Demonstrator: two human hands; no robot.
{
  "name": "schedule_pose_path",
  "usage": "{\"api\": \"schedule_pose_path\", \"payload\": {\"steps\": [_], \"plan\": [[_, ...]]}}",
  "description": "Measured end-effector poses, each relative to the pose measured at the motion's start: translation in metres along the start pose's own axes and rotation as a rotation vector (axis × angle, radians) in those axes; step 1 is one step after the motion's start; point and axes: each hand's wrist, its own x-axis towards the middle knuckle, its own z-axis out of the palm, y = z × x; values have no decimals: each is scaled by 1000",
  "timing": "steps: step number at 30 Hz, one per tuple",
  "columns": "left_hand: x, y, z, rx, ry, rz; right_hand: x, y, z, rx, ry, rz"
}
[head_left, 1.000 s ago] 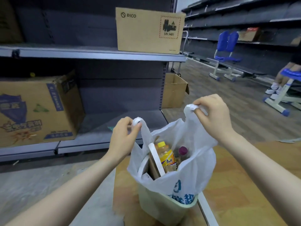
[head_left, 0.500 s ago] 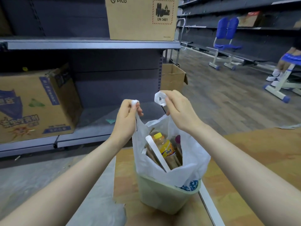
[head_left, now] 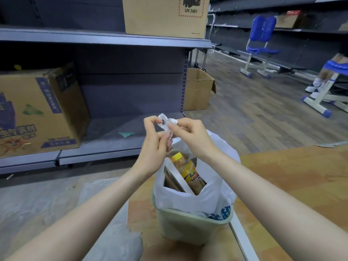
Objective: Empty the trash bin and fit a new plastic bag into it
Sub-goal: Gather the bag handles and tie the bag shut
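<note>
Trash bin (head_left: 190, 228): pale green, upright on a wooden surface (head_left: 293, 178), at 6 o'clock in the view, nearest the camera.

Plastic bag (head_left: 212, 196): white with blue print low on its right side, seated in the bin, its upper part pulled up clear of the rim and gathered toward the hands above.

Contents of the bag: a bottle (head_left: 185, 166) with a yellow cap and orange label, tilted; brown cardboard or paper pieces (head_left: 173, 182) to its 9 o'clock; a white strip crossing them diagonally.

Left hand (head_left: 154, 147): directly above the bag at 12 o'clock from the bin, fingers closed, pinching one bag handle between thumb and forefinger.

Right hand (head_left: 190, 136): just beside the left, at its 3 o'clock, fingertips pinched on the other handle.

Bag handles (head_left: 166, 124): the two loops meet between the fingertips and appear crossed or twisted together, though blur makes this uncertain.

Shelf unit (head_left: 105, 37): grey metal, beyond the hands. Printed carton (head_left: 39, 112) on the lower shelf at 9 o'clock; plain carton (head_left: 165, 16) marked "UN 3481" on the upper shelf at 12 o'clock.

Open carton (head_left: 197, 89): on the floor past the shelf end.

Blue chair (head_left: 261, 44): far, at 2 o'clock.
</note>
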Motion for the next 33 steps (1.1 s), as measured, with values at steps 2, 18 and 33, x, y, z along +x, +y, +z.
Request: {"api": "schedule_pose_path", "payload": {"steps": [2,18,33], "plan": [[-1,-4,-1,-47,29,-3,0,6,10,-4,-43,32],[3,-36,-56,-294,-355,-308,-10,5,6,-889,-247,-694],[21,-37,-63,591,-269,375,2,-6,1,-1060,13,-1174]]}}
